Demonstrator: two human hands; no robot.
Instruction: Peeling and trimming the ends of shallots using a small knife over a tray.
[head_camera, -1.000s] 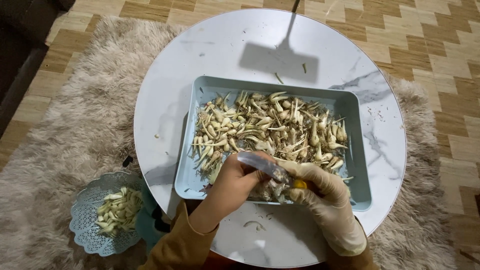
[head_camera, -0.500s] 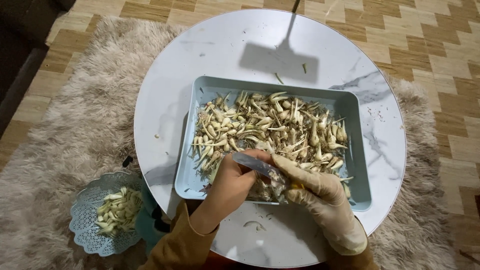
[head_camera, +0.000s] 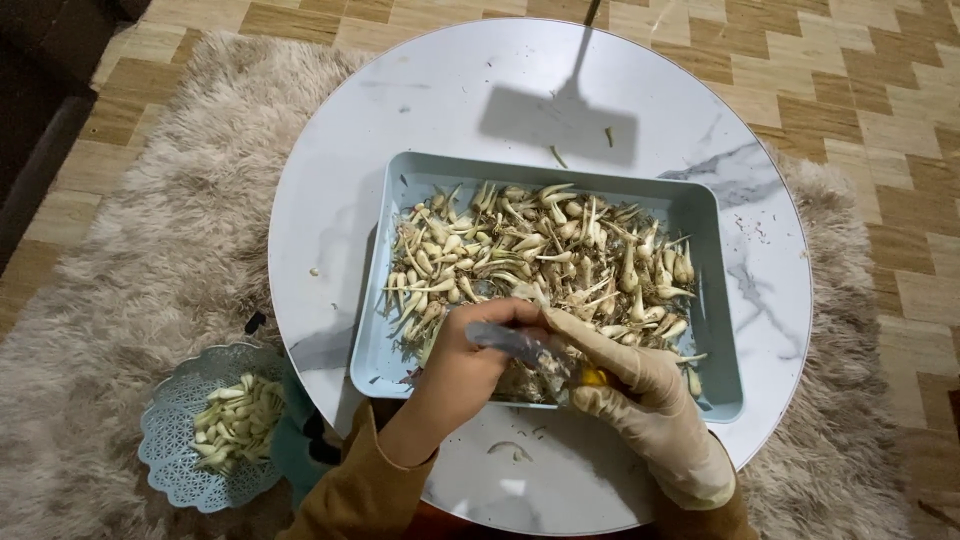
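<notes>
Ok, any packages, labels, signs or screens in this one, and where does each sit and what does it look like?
None in view. Only unlabelled containers show:
Tray: pale blue, rectangular, on the round white table, holding pale bulbs.
Basket: pale blue, round, lattice-walled, on the rug at lower left.

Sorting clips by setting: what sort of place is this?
Likely a home living room: a low round marble-look table on a shaggy rug over a parquet floor, with a tray of small bulbs.
</notes>
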